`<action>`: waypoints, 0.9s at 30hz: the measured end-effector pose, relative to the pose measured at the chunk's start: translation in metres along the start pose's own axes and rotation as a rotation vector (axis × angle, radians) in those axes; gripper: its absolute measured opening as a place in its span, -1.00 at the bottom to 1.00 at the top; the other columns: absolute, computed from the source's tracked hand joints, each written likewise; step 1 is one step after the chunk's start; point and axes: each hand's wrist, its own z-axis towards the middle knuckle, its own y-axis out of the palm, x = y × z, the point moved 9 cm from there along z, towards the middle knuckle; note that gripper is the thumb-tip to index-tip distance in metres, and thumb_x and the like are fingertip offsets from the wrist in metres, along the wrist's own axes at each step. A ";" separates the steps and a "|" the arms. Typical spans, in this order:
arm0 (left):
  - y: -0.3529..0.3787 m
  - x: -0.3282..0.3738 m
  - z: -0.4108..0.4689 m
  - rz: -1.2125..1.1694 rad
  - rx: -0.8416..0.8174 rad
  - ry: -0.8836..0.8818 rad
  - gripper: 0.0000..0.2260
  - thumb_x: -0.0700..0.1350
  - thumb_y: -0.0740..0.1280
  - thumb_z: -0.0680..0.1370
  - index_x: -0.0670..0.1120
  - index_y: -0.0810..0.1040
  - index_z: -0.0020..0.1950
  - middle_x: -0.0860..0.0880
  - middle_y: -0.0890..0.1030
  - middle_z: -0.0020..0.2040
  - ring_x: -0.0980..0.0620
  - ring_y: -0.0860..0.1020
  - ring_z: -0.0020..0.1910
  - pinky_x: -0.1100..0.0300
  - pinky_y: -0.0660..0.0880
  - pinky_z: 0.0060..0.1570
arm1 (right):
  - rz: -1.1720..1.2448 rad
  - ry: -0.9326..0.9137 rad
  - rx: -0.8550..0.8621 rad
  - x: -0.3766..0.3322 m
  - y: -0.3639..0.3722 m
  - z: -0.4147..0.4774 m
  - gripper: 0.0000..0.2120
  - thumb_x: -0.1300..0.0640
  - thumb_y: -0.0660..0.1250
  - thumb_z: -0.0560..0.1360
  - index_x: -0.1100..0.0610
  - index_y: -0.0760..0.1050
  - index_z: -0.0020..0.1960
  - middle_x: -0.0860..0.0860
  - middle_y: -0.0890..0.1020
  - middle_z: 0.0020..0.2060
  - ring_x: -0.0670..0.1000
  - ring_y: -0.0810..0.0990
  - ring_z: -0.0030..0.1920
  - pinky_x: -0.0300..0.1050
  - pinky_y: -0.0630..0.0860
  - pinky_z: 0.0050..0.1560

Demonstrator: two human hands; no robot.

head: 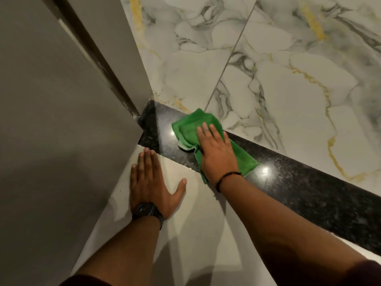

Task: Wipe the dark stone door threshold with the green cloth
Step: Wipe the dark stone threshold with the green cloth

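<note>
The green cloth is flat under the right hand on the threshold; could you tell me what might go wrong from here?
1. The green cloth is bunched under the right hand, so parts of the dark threshold may get missed.
2. The corner by the door frame looks tight and may stay unwiped.
3. The left hand braces on glossy tile and could slip.

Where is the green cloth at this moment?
In the head view, the green cloth lies mid-frame on the dark threshold, under the flat right hand, near the door frame corner.
</note>
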 end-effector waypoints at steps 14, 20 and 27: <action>0.004 0.000 0.000 0.042 -0.047 0.016 0.09 0.54 0.04 0.30 -0.26 0.03 0.52 -0.28 0.14 0.54 -0.15 0.02 0.55 -0.09 0.00 0.50 | 0.045 -0.369 -0.122 -0.066 0.021 0.000 -0.37 0.29 0.16 0.47 0.05 0.05 0.49 -0.01 0.14 0.51 -0.04 0.00 0.50 -0.02 -0.27 0.43; 0.005 -0.001 0.001 0.003 -0.050 0.024 0.12 0.60 -0.12 0.28 -0.22 -0.07 0.55 -0.19 0.01 0.58 -0.12 -0.04 0.55 -0.05 -0.07 0.50 | 0.037 -0.127 -0.028 -0.010 0.001 0.006 -0.39 0.27 0.13 0.49 0.06 0.05 0.49 0.02 0.13 0.51 0.00 -0.01 0.50 0.02 -0.20 0.45; 0.009 -0.003 0.001 0.005 -0.082 -0.016 0.28 0.70 -0.06 0.12 -0.17 -0.21 0.55 -0.10 -0.19 0.56 -0.06 -0.17 0.55 -0.01 -0.19 0.50 | -0.005 -0.140 -0.027 -0.029 0.007 0.017 -0.36 0.32 0.12 0.48 0.08 0.00 0.50 0.03 0.08 0.52 0.00 -0.05 0.51 0.06 -0.25 0.44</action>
